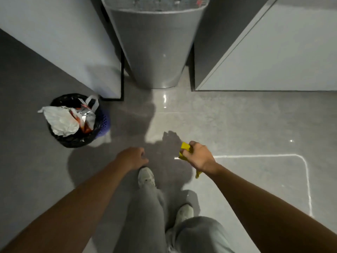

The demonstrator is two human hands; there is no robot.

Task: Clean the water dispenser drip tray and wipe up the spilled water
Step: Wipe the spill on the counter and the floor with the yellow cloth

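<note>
A glossy grey tiled floor (pixel 237 125) carries the water dispenser (pixel 155 48), which stands upright between two white cabinets (pixel 63 37), its front facing the person. Left of the dispenser sits a full trash bin (pixel 76 121). In front of it, the right hand (pixel 200 157) grips a yellow cloth (pixel 185 150); the left hand (pixel 133 157) hangs loosely curled, empty.

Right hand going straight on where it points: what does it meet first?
The right hand likely meets bare floor between the bin and the water dispenser first; depth is unclear.
</note>
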